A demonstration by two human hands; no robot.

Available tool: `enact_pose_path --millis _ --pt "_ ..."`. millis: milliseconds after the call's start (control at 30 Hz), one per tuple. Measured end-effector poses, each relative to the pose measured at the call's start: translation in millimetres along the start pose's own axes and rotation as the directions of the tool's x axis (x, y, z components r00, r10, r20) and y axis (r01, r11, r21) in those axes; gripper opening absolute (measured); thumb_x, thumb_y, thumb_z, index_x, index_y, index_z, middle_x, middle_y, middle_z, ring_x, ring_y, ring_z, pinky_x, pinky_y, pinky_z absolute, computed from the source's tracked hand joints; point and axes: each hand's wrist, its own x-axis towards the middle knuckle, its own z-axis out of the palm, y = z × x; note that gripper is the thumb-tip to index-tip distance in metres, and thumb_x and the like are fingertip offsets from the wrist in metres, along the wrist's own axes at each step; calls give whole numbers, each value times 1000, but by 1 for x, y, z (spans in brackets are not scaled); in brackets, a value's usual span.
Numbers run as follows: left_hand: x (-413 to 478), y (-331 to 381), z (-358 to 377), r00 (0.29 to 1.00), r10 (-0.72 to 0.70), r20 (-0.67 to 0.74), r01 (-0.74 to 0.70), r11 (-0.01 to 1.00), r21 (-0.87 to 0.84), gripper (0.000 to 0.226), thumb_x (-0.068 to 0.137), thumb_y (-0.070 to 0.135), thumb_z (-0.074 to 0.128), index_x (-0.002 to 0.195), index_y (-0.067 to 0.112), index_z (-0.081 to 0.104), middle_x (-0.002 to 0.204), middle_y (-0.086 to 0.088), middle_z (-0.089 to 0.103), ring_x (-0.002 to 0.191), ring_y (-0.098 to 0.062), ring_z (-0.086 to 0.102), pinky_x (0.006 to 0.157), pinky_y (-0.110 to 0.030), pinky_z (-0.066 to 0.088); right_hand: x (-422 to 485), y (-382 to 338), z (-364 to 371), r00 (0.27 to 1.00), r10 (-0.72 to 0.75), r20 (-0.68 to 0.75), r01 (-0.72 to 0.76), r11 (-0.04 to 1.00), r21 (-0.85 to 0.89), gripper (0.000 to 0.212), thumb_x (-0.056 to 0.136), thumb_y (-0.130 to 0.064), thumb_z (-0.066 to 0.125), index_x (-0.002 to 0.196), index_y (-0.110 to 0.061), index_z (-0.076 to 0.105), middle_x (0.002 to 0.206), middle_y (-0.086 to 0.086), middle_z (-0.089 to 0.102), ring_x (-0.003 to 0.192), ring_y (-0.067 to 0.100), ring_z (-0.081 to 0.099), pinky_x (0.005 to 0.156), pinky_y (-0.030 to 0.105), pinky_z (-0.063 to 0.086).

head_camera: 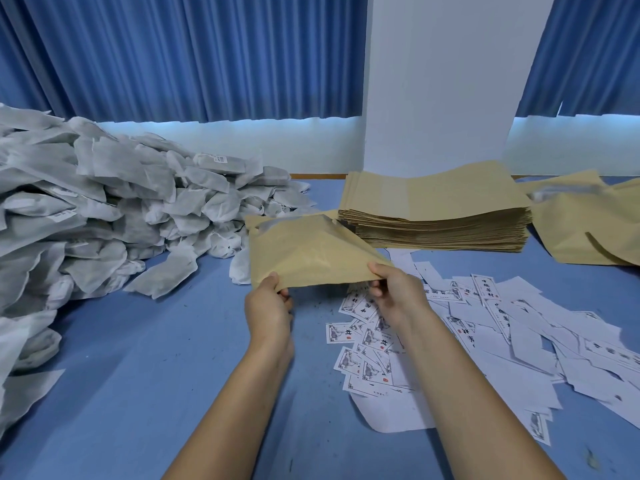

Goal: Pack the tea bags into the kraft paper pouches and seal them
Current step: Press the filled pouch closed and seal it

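A kraft paper pouch (308, 251) is held above the blue table at the centre, bulging a little in the middle. My left hand (268, 308) pinches its near left corner, and my right hand (398, 292) pinches its near right edge. A big heap of white tea bags (104, 209) covers the left side of the table. One loose tea bag (166, 275) lies in front of the heap, left of the pouch. A neat stack of flat kraft pouches (436, 213) sits behind the held pouch to the right.
Printed white labels and paper scraps (467, 327) are scattered over the right of the blue table (156, 375). More kraft pouches (585, 223) lie at the far right. A white pillar (443, 81) and blue curtains stand behind the table.
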Motion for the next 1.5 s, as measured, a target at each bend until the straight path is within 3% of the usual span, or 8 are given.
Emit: enact_pose_path --millis 433,633,767,967,1133,1233,1367,1500 --pt "4 0 -1 999 21 38 -22 999 27 29 93 23 49 67 19 37 47 9 31 35 -6 22 35 -16 15 1 -4 -2 978 -171 -117 144 967 -210 15 95 -8 55 82 -2 59 62 7 45 49 13 38 38 16 32" --pt "4 -11 10 973 -4 232 -37 984 172 29 98 20 47 69 18 40 42 12 35 35 -3 26 36 -15 19 -15 10 12 998 21 65 -34 978 207 6 91 -5 59 96 -5 55 77 10 57 55 17 49 36 18 38" --pt "5 -13 9 973 23 231 -68 979 190 26 98 17 45 72 17 45 47 9 40 37 -4 33 36 -15 25 -18 16 19 997 -28 74 25 999 40 22 92 5 54 111 -5 52 90 11 61 64 23 59 43 18 50" --pt "1 -6 15 941 -22 337 32 999 -22 15 98 16 50 105 9 61 98 -10 70 89 -26 67 76 -36 58 -24 17 25 988 -96 120 102 994 -41 32 94 3 51 125 -5 50 114 18 62 65 22 66 49 21 54" --pt "-12 10 28 973 30 228 21 975 -220 19 99 0 39 95 0 58 89 -12 65 75 -20 62 53 -24 56 -44 6 30 980 -22 199 23 1000 1 30 93 8 46 121 -4 49 109 16 64 66 28 68 49 22 54" --pt "-31 13 46 975 51 217 1 972 -235 19 98 -2 39 107 -3 55 93 -12 63 78 -20 62 55 -24 55 -50 -18 25 987 -58 153 55 998 24 32 90 13 44 119 -1 50 113 18 59 75 28 63 46 21 53" --pt "-58 17 69 991 64 114 -47 988 -145 21 93 -4 37 94 3 57 85 -10 61 70 -18 57 58 -27 47 -63 -34 14 985 -5 171 -5 998 60 30 89 15 41 115 3 49 113 21 57 77 32 61 43 21 51" --pt "-79 16 83 996 93 1 -93 994 -63 34 87 -5 32 115 -1 51 109 -22 61 81 -27 55 70 -37 48 -75 -38 1 970 22 241 -61 986 157 22 90 16 37 101 3 50 92 19 60 63 27 60 43 21 49"
